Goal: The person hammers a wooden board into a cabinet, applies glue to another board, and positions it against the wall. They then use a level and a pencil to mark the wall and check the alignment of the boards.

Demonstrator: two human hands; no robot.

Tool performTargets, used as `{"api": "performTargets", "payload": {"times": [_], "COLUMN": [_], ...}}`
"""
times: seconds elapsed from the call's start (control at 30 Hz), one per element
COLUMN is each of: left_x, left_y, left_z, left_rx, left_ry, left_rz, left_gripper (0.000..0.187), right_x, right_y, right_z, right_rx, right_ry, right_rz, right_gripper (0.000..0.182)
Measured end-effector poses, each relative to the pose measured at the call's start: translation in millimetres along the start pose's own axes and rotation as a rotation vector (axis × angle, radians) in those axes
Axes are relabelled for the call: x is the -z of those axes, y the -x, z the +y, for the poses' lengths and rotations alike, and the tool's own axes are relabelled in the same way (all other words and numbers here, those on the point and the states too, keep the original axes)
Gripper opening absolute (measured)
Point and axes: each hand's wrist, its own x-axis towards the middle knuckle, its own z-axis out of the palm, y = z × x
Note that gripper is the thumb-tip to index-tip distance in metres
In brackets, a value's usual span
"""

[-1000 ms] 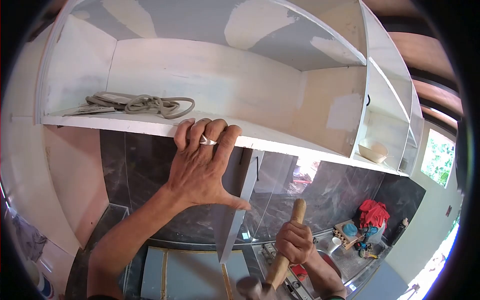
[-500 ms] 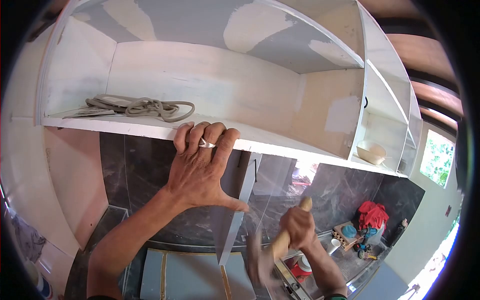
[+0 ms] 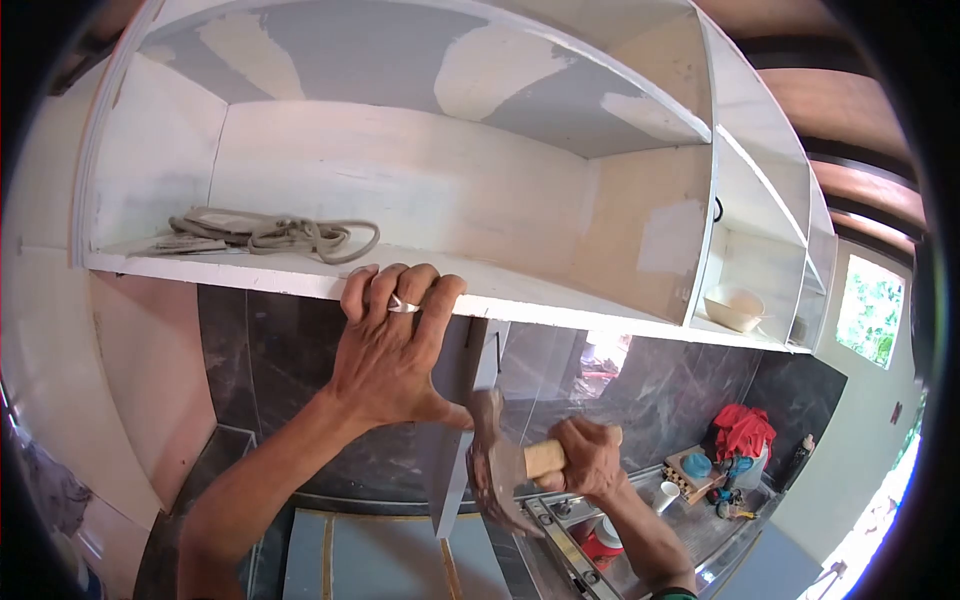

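- Hammer (image 3: 500, 465): wooden handle, dark metal head blurred, held low and centre, just beside a white upright board (image 3: 462, 440) under the shelf.
- Head close against the board's right face; touching or not, cannot tell through the blur.
- Right hand (image 3: 588, 458) clenched round the hammer's pale handle, knuckles forward, forearm running down to the lower right.
- Left hand (image 3: 388, 345) hooked over the front edge of the white cabinet shelf (image 3: 200, 268), fingers curled on top, thumb spread below against the upright board; silver ring (image 3: 402, 305) on one finger.
- Upright board narrow, painted white, hanging down from the shelf's underside in front of dark marbled wall tile (image 3: 270, 340).
- On the shelf to the left, a coil of grey rope (image 3: 270, 232), well apart from the fingers.
- Cabinet interior patchy, white and grey with bare tan panels; in a compartment to the right, a pale bowl (image 3: 732, 307).
- Below, a steel sink counter (image 3: 700, 545) with a red cloth (image 3: 742, 428), a white cup (image 3: 668, 493) and small clutter, too small to tell.
- Far right, a window (image 3: 868, 310) showing green foliage.
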Motion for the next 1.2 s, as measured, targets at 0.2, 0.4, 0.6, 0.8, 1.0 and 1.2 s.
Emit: {"api": "performTargets", "payload": {"times": [0.2,0.4,0.6,0.8,1.0,1.2], "left_x": [1,2,1,1,-1,-1], "left_y": [-2,-2,-1,-1,0,-2], "left_z": [3,2,3,2,3,1], "left_rx": [0.004,0.009,0.012,0.004,0.009,0.012], "left_ry": [-0.009,0.007,0.013,-0.03,-0.007,-0.017], "left_rz": [0.042,0.011,0.025,0.039,0.035,0.024], "left_gripper": [0.126,0.125,0.123,0.118,0.125,0.119], "right_x": [-5,3,-5,-2,1,0], "right_y": [16,7,16,-1,10,-6], "right_z": [8,3,4,16,9,19], "right_rx": [0.406,-0.059,0.467,0.024,0.502,0.051], "right_ry": [-0.192,-0.058,-0.132,-0.005,-0.183,0.165], "right_rz": [0.132,0.005,0.188,0.083,0.15,0.09], "right_gripper": [0.033,0.044,0.035,0.034,0.038,0.037]}}
